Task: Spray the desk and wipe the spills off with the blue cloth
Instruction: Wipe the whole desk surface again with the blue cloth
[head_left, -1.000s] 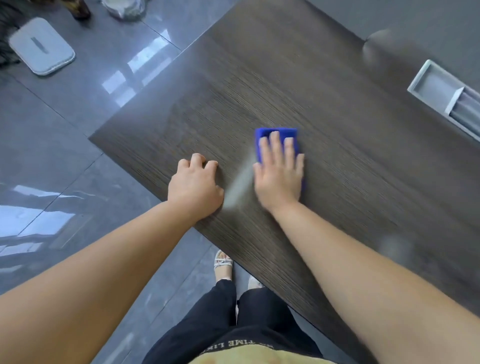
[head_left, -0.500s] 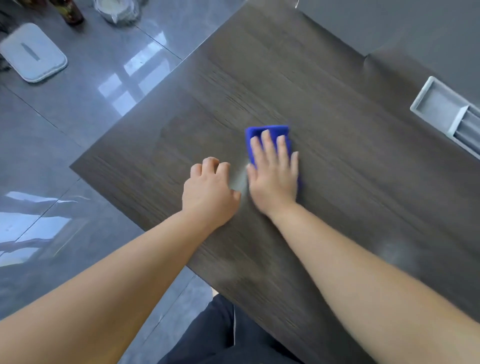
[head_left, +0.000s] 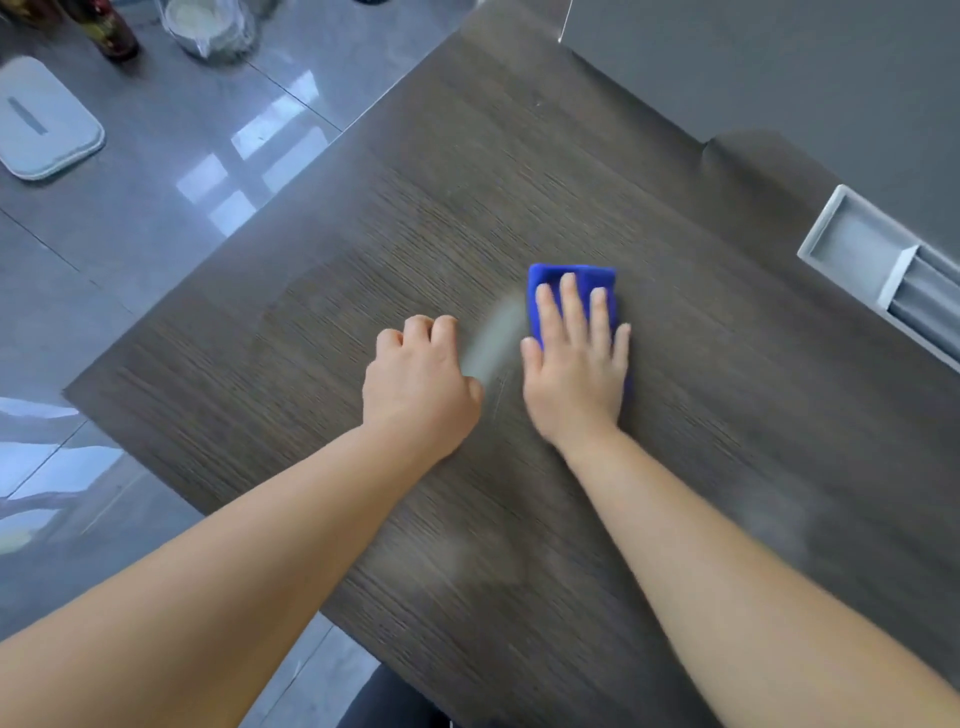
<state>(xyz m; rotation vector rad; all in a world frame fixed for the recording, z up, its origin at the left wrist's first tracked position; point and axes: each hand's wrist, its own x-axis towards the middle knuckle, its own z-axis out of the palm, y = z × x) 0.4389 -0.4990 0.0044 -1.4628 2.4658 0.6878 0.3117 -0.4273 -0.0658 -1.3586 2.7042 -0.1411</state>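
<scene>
My right hand (head_left: 574, 374) presses flat, fingers straight, on the folded blue cloth (head_left: 597, 276) near the middle of the dark wood desk (head_left: 519, 171). Only the cloth's far edge and right side show past the fingers. My left hand (head_left: 421, 384) rests on the desk just left of it, fingers curled into a fist and holding nothing. A pale wet streak (head_left: 493, 338) runs between the two hands. Fainter hazy patches (head_left: 779, 519) lie on the wood nearer to me. No spray bottle is in view.
A silver recessed cable tray (head_left: 857, 249) is set into the desk at the right. The desk's left edge drops to a glossy tiled floor with a white lid (head_left: 41, 119), a dark bottle (head_left: 111, 31) and a glass jar (head_left: 208, 26). A grey panel (head_left: 779, 62) rises behind.
My right hand slid the cloth left toward my left fist, then back right and farther away, uncovering the pale streak between them. My left fist stayed resting on the desk.
</scene>
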